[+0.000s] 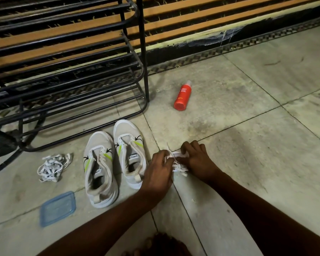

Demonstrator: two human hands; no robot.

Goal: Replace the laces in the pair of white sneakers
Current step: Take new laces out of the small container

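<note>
Two white sneakers with green stripes stand side by side on the floor, the left sneaker (pixel 100 170) and the right sneaker (pixel 130 154), both without laces and with their toes pointing away. A loose pile of white laces (pixel 53 167) lies to their left. Just right of the sneakers, my left hand (pixel 160 172) and my right hand (pixel 196 159) both grip a small bundle of white laces (pixel 177 162) low over the floor. My fingers hide much of that bundle.
A black metal shoe rack (pixel 67 74) stands behind the sneakers. A red foam body wash bottle (pixel 182 96) lies on the tiled floor (pixel 248 126) at the back. A blue plastic lid (pixel 58 207) lies near the left sneaker's heel.
</note>
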